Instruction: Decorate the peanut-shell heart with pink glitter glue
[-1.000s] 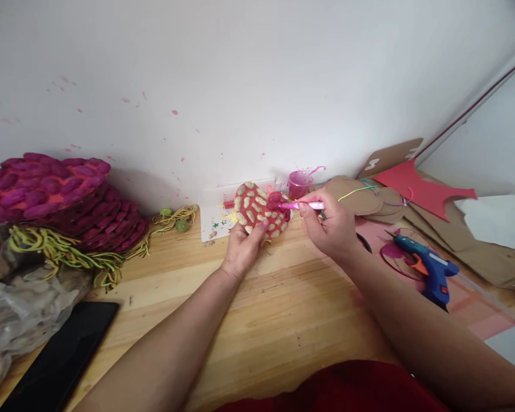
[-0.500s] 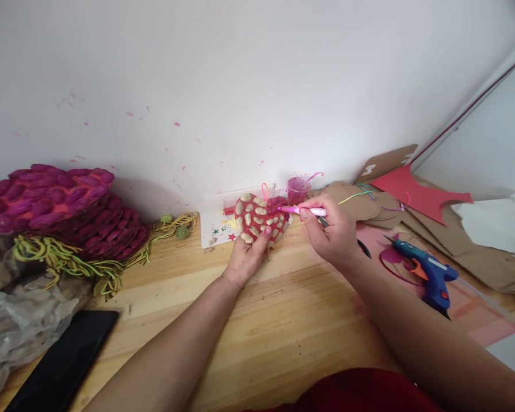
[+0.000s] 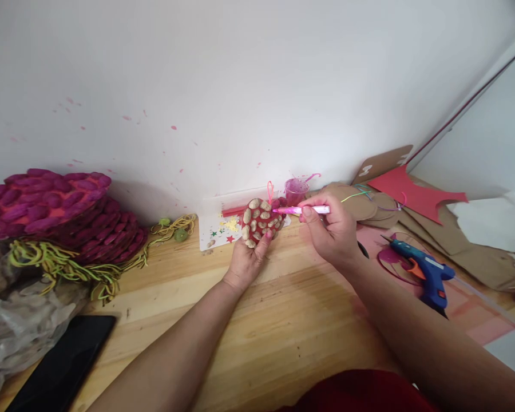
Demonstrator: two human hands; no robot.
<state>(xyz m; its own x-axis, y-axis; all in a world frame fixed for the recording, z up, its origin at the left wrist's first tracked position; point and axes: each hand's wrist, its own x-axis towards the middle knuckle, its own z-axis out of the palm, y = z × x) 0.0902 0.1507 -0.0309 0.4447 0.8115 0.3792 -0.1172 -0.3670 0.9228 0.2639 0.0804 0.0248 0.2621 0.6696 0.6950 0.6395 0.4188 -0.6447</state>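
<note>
My left hand grips the lower edge of a red disc covered with peanuts in their shells, thumb on its face. The disc is tilted, with a pink loop at its top. Peanuts on its right side are magenta; the others are bare tan. My right hand pinches a white paintbrush stained pink, its tip at the disc's upper right. Behind the brush stands a small clear cup smeared with pink paint, a hooked pink stick leaning in it.
At left are stacked magenta peanut-covered discs, green-yellow yarn, a plastic bag and a black phone. A star-strewn white sheet lies behind my left hand. At right are cardboard pieces, red sheet and a blue glue gun.
The peanut-covered disc has turned and tilted in my left hand, so it looks narrower and its loop sits further right. The brush has shifted slightly left and stays against the disc's upper right.
</note>
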